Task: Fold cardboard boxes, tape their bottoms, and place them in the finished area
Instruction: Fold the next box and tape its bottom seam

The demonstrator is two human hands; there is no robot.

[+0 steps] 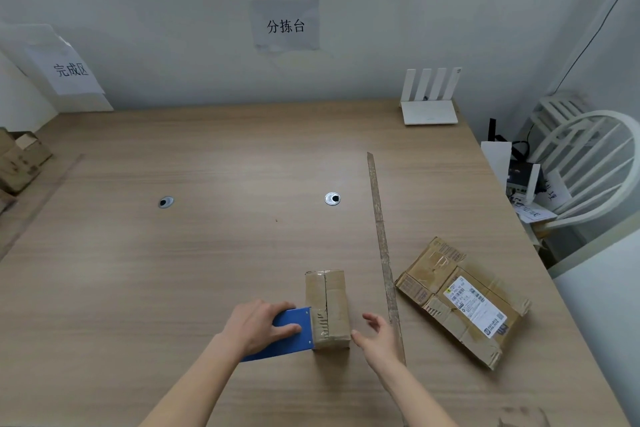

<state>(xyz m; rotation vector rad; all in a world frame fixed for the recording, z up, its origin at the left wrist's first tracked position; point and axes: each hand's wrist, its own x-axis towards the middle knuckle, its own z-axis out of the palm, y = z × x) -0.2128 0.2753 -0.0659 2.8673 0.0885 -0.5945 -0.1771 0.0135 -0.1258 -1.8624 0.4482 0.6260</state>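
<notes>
L hand (258,324) grips blue tape dispenser (289,334) against folded box (327,308), near table's front edge. R hand (377,334), fingers apart, just beside box, maybe touching. Steady box w/ R, pull tape straight along seam, press firmly.

On the wooden table (173,270), the left hand (258,326) grips a blue tape dispenser (289,334) pressed against the left side of a small folded cardboard box (329,305). The right hand (379,338) hovers just right of it, fingers relaxed. A flattened box (460,298) lies further right, beyond a tape strip (381,236).
</notes>
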